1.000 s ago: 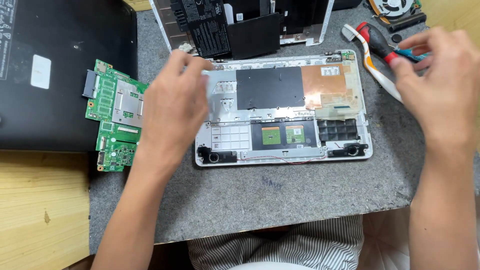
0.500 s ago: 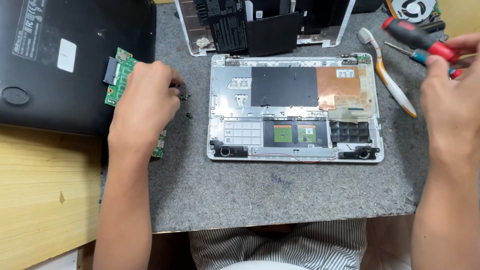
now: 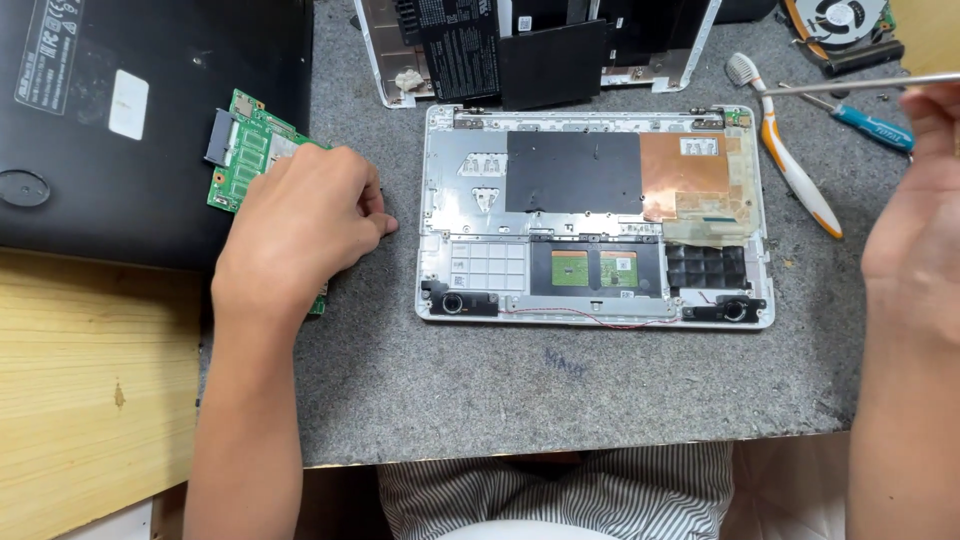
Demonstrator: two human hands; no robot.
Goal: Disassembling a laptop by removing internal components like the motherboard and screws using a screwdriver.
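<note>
The person's left hand (image 3: 300, 225) lies palm down on the grey felt mat (image 3: 560, 390), covering most of a green circuit board (image 3: 245, 155). The fingers (image 3: 375, 215) are curled together with their tips pressed to the mat just beside the board's right edge; whether they pinch anything cannot be told. The board sits at the left edge of the mat, its upper left corner overlapping a black laptop cover (image 3: 130, 130) that rests on the wooden table (image 3: 90, 400).

The right hand (image 3: 915, 230) is raised at the right edge of the view and is blurred. A thin metal rod (image 3: 850, 86) runs from its top toward the left; the grip on it is not clearly visible, so it cannot be told whether the hand is closed.

In the middle of the mat lies an opened white laptop shell (image 3: 595, 215), with a black sheet, a copper foil patch and two speakers inside. Just right of it lies an orange and white toothbrush (image 3: 795, 170), and beyond that a blue-handled screwdriver (image 3: 870, 125). A cooling fan (image 3: 845, 20) lies at the top right.
</note>
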